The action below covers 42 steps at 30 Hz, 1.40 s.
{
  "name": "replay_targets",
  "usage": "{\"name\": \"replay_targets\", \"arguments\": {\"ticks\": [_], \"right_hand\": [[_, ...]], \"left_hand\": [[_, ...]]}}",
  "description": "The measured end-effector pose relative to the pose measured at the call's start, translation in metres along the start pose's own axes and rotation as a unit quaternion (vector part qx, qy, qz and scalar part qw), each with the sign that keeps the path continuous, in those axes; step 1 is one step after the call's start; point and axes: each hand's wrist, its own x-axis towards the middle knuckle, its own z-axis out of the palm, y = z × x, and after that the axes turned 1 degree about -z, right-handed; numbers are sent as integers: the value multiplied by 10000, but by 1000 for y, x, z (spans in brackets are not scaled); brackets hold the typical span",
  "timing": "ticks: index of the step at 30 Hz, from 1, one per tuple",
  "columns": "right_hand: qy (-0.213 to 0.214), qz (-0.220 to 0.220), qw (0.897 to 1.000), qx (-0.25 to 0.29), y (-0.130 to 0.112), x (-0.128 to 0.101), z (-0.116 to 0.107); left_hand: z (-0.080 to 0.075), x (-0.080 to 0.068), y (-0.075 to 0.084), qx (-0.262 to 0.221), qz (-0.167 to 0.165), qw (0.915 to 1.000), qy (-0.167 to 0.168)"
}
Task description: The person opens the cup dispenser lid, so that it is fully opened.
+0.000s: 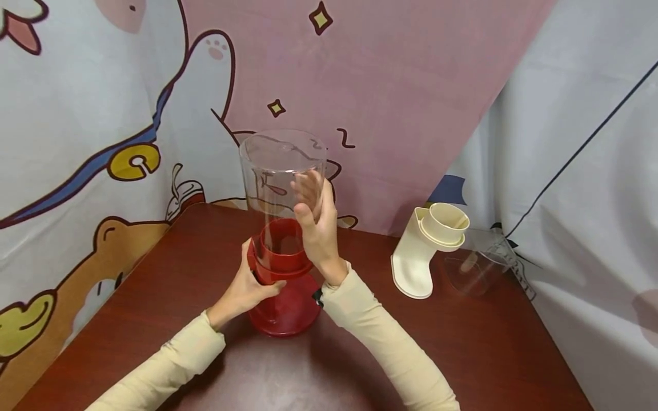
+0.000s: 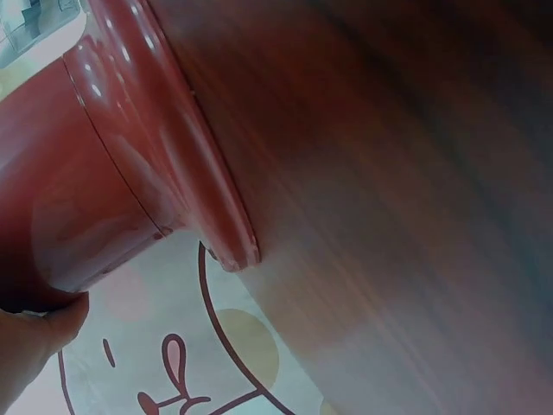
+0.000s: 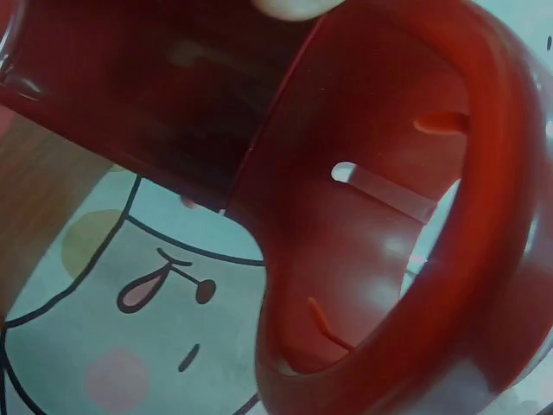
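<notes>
On the table (image 1: 462,348), one stand (image 1: 288,308) is left of another stand (image 1: 421,248), with a container (image 1: 469,273) farther right.

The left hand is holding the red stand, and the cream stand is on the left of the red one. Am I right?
Not quite: the cream stand is on the right of the red stand, as the head view shows. The left hand is holding the red stand, just as you said.
</notes>
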Motion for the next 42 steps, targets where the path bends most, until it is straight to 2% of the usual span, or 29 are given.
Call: {"name": "replay_targets", "arguments": {"ticks": [7,10,13,15,17,20,22,24,29,32,35,38,42], "right_hand": [[49,370,9977,-561,-17,7,3],[124,585,9959,-674,-7,12,0],[446,1160,9897,-709,6,25,-3],[700,1663,9818,-594,12,35,-6],[954,2097,9728,-254,16,44,-11],[1262,2402,9621,277,18,51,-25],[1521,2370,9580,538,17,53,-37],[1732,2168,9586,630,17,54,-50],[2099,1464,9660,366,27,50,-78],[2418,1315,9608,315,38,44,-92],[2674,1357,9535,307,49,37,-106],[2668,1286,9551,33,66,27,-118],[2413,782,9643,-758,96,6,-132]], "left_hand": [[1,1,0,-27,-146,9998,-103],[1,1,0,-44,-186,9998,-91],[0,0,-1,-20,-155,9999,-45],[-1,0,-2,2,-168,9999,-4],[-1,-1,-2,-37,-139,9999,28],[1,-1,-2,-103,-142,9998,14],[2,-2,-2,-119,-118,9999,-9],[2,-1,-2,-89,-121,9999,-23],[0,-2,-1,-105,-148,9998,-50],[-1,-1,-4,-141,-142,9998,-86],[0,0,-7,-149,-166,9997,-70],[1,0,-6,-214,-151,9996,-92],[3,-2,1,-255,-121,9995,-146]]}}
